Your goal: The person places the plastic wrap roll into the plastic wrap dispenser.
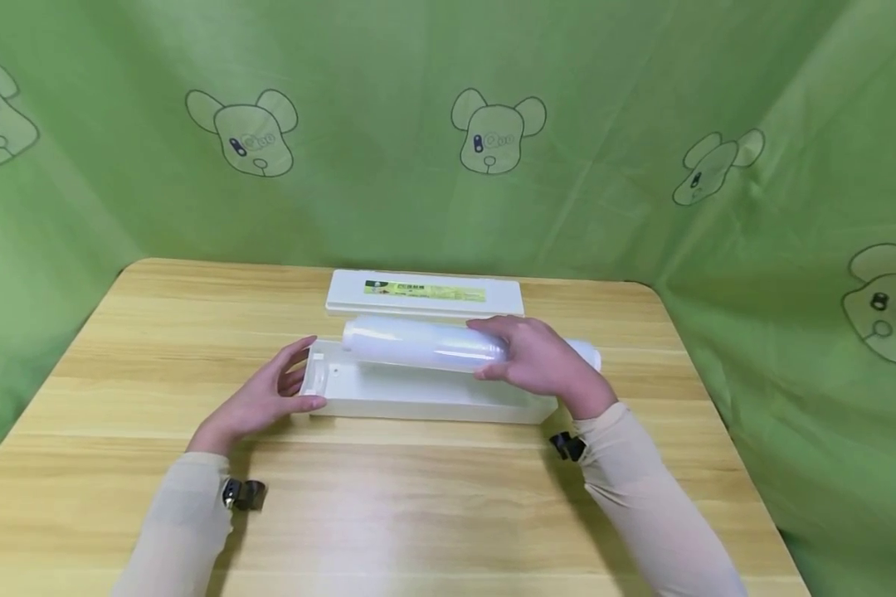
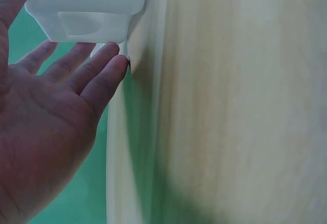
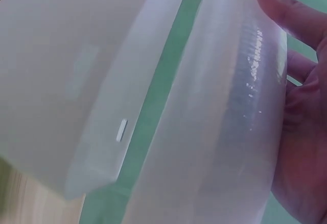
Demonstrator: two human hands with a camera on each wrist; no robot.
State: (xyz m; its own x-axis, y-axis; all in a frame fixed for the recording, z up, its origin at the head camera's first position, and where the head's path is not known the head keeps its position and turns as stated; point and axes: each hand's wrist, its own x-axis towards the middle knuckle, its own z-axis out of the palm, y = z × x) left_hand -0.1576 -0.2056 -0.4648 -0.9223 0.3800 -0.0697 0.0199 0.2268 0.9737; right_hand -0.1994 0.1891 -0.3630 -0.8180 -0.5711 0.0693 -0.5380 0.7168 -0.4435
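My right hand [image 1: 541, 356] grips a roll of cling film [image 1: 414, 342] from above, near its right half. The roll is held level over a long white open box [image 1: 433, 410], overlapping its back wall in the head view. At the box's left end, my left hand [image 1: 254, 400] spans the end, thumb at the front wall and fingers at the back corner. In the left wrist view the fingertips lie right at the lower edge of the box end [image 2: 84, 2]. The right wrist view shows the shiny wrapped roll [image 3: 204, 112] beside the box wall [image 3: 122, 81].
A white lid [image 1: 426, 294] with a green and yellow label lies behind the box, near the back edge of the wooden table [image 1: 388, 514]. Green curtains [image 1: 388, 191] with printed bear heads hang behind and at both sides.
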